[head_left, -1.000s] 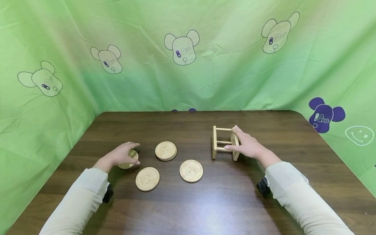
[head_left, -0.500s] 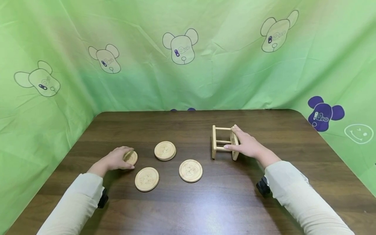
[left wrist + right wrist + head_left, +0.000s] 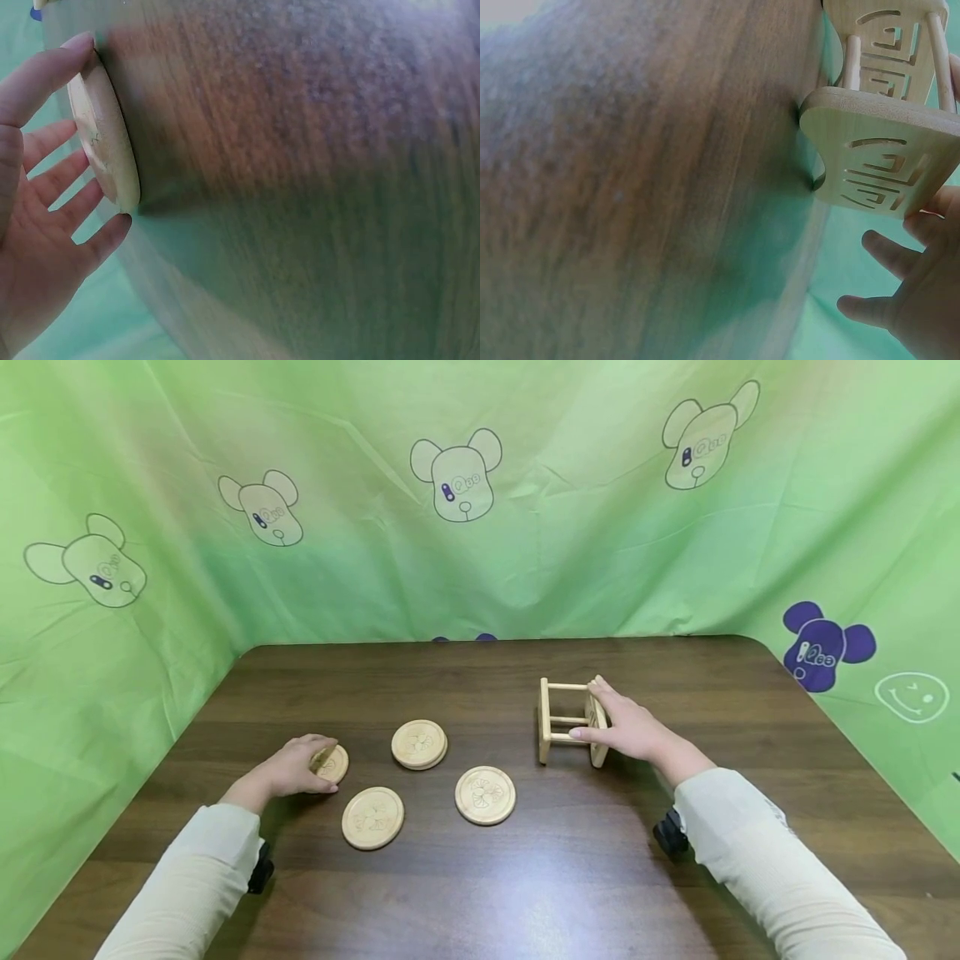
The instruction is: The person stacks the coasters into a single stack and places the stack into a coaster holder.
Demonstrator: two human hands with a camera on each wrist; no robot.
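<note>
My left hand (image 3: 288,767) is around a round wooden coaster (image 3: 334,763) at the table's left. The left wrist view shows the thumb and little finger at opposite edges of this coaster (image 3: 109,135), which lies on the table. My right hand (image 3: 628,727) holds the near-right panel of a small wooden coaster rack (image 3: 545,727) made of two side panels joined by rods. In the right wrist view, cut-out patterns show in the rack's panel (image 3: 881,161), with fingers (image 3: 930,225) at its edge.
Between the hands lie a coaster pair (image 3: 418,743), stacked slightly offset, and two single coasters (image 3: 372,818) with carved patterns, one farther right (image 3: 485,796). A brown wooden table (image 3: 480,893) carries everything. Green cloth (image 3: 345,560) with bear prints hangs behind it.
My left hand has lowered and drawn back slightly left, and its fingers have closed in around the leftmost coaster. The right hand stays on the rack. The head view shifts slightly.
</note>
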